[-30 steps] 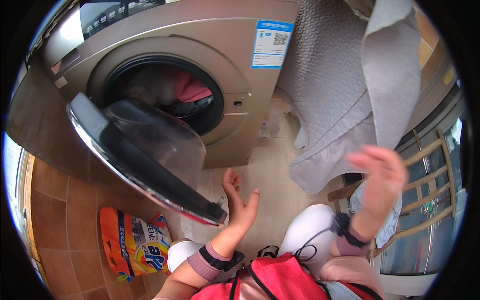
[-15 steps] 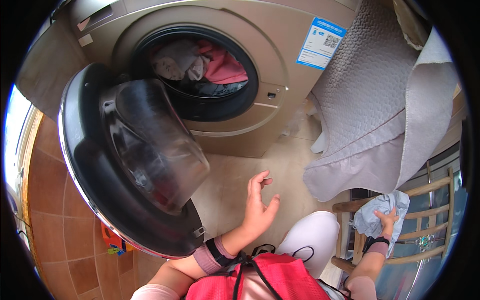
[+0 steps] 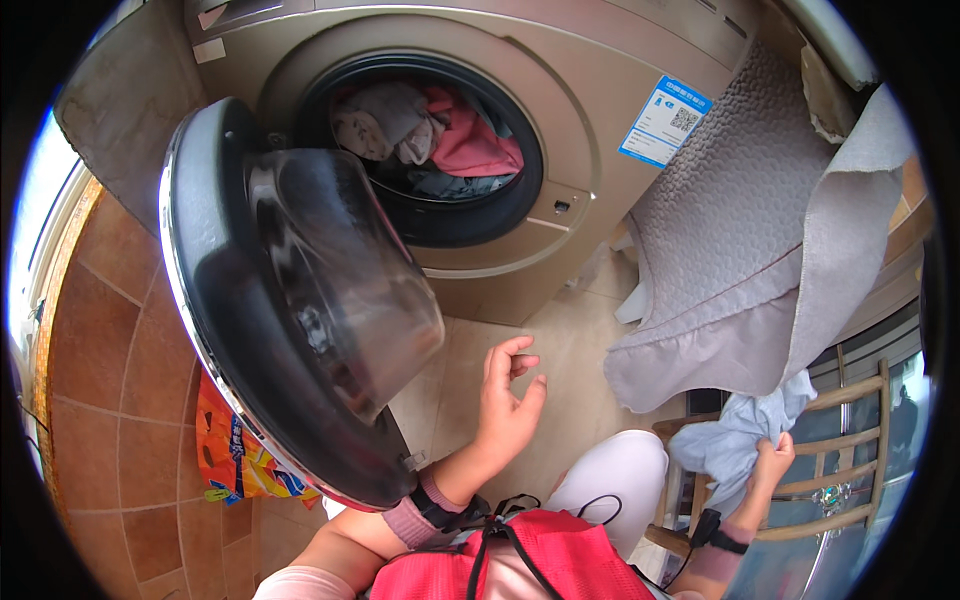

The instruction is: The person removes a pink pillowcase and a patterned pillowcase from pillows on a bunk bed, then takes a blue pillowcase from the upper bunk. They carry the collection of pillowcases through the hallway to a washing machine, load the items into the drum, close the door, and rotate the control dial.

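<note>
My left hand [image 3: 508, 400] hangs in the air in front of the washing machine [image 3: 500, 285], holding nothing, its fingers loosely curved and the thumb apart. Over the wooden chair [image 3: 815, 475] at the lower right, my right hand [image 3: 768, 465] is closed on a light blue cloth [image 3: 725, 440], perhaps a garment. The cloth hangs in loose folds from the fingers across the chair. The machine's round door [image 3: 340, 290] stands wide, its clear bowl just left of my left hand. Inside the drum lie a pink garment [image 3: 475, 140], greyish garments [image 3: 385, 115] and darker pieces.
A grey quilted cover [image 3: 720, 240] drapes down at the right of the machine, above the chair. Behind the door at the lower left lies an orange printed bag [image 3: 215, 435] against brown tiles [image 3: 95, 350]. My knee [image 3: 620, 465] is between my hands.
My right hand has gone from resting spread on the bunched cloth to gripping it, and the cloth is lifted and hangs looser. My left hand has barely moved; the view has shifted slightly.
</note>
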Demonstrator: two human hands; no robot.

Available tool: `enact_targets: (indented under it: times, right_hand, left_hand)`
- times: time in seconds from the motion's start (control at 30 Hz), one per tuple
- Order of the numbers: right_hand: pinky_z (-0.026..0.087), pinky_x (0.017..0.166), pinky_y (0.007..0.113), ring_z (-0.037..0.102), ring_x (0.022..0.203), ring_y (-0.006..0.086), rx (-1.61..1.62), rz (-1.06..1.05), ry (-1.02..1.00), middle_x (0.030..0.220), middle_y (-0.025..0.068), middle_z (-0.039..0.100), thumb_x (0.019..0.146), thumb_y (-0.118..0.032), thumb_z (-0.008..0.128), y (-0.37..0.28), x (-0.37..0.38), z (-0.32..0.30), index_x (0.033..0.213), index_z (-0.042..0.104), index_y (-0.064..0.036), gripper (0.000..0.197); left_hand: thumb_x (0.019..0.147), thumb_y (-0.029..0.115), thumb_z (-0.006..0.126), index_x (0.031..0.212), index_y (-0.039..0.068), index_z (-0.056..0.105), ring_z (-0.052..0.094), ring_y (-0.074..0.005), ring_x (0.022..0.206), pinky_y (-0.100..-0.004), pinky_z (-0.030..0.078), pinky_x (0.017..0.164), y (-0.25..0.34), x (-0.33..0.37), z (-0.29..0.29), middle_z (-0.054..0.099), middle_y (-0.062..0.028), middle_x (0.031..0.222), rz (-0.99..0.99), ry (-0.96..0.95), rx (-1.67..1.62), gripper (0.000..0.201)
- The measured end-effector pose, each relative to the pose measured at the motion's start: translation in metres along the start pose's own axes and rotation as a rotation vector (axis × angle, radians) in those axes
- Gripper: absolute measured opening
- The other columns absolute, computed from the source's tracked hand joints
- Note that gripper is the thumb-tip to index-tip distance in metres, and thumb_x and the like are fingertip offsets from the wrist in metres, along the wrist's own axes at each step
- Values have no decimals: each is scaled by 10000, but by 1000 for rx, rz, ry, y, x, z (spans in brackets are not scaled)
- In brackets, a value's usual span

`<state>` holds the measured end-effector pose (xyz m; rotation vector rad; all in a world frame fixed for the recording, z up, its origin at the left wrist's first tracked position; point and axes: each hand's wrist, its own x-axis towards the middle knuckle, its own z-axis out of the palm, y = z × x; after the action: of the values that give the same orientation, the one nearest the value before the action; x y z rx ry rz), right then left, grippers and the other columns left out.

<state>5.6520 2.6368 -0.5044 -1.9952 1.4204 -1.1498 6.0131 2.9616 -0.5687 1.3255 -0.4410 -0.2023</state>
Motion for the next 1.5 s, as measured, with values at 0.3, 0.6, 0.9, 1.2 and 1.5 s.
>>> enact_targets:
  times: [0.3, 0.6, 0.9, 1.2, 1.5]
  right_hand:
    - [392, 663, 241, 462, 713, 93, 658, -117, -929, 1049, 115, 625, 771, 25, 513, -275, -90, 89, 558, 287, -86, 330]
    - [480, 887, 311, 583, 1014, 180, 772, -363, -1186, 1155, 91, 586, 966, -182, 445, -345, -89, 209, 1289, 462, 1, 371]
    - [442, 939, 325, 537, 1089, 190, 805, -256, -1326, 1232, 104, 536, 974, -218, 415, -332, -114, 234, 1330, 408, 0, 418]
    - [403, 990, 339, 491, 1165, 199, 966, 161, -1453, 1310, 117, 485, 982, -254, 386, -299, -125, 269, 1371, 354, -1, 466]
    - [350, 1041, 352, 473, 1163, 224, 1409, 244, -2193, 1286, 103, 494, 995, -274, 309, -424, -134, 333, 1345, 397, -35, 433]
  left_hand:
    - [839, 18, 583, 1205, 32, 481, 548, -165, 966, -292, 456, 869, 4, 5, -3, 495, -86, 1069, -12, 36, -127, 381]
    - [956, 400, 423, 1419, -39, 214, 297, -297, 1325, -373, 212, 1097, 5, 11, -15, 306, -210, 1411, 116, 149, -218, 671]
    - [769, 542, 671, 1445, -44, 99, 243, -289, 1349, -379, 184, 1111, 21, 6, -21, 228, -210, 1448, 258, 173, -302, 1062]
    - [737, 262, 738, 1356, -53, 287, 384, -337, 1242, -426, 269, 1061, 25, 3, -25, 370, -226, 1358, 116, 206, -95, 828]
    - [919, 254, 454, 1462, -20, 155, 241, -406, 1308, -479, 115, 1099, 13, -1, -37, 253, -271, 1431, 31, 251, 431, 678]
